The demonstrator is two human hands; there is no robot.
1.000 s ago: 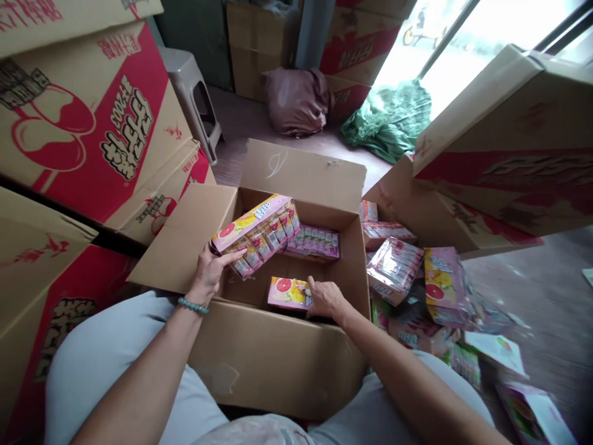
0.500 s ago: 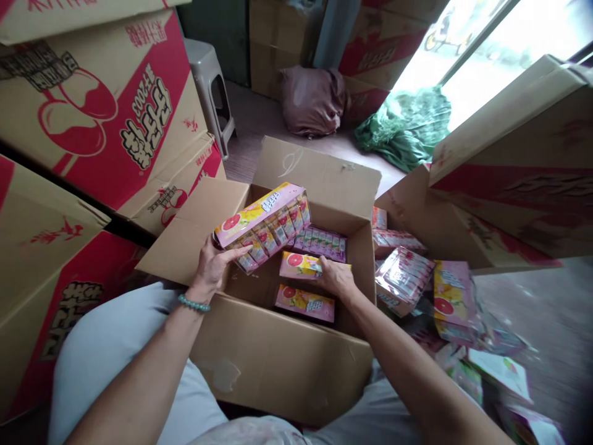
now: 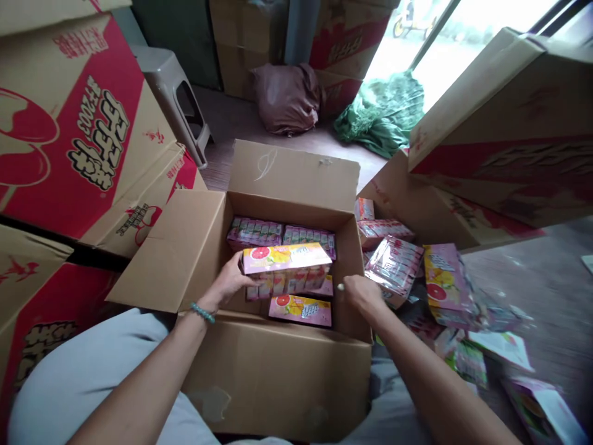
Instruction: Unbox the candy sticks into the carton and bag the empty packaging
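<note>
My left hand (image 3: 230,279) grips the left end of a pink and yellow pack (image 3: 287,258) printed with grapefruit, its side showing a row of small wrapped packets. The pack is tilted above the inside of an open cardboard box (image 3: 278,371). Below it another grapefruit pack (image 3: 301,311) lies in the box by the near wall, and one more is partly hidden. Two purple packs (image 3: 254,232) sit along the far side. My right hand (image 3: 364,293) is at the box's right wall with fingers curled closed; a small pale spot shows at the fingertips, too small to name.
Wrapped packs (image 3: 393,266) and a pink pack (image 3: 445,284) lie in a pile right of the box. Large printed cartons (image 3: 60,111) stand on the left, a carton (image 3: 500,142) on the right. Behind are a grey stool (image 3: 171,80), a maroon bag (image 3: 287,99) and green netting (image 3: 384,111).
My left hand has moved the grapefruit pack right and down, turning it more level. My right hand has let go of a pack in the box and drawn back to the right wall.
</note>
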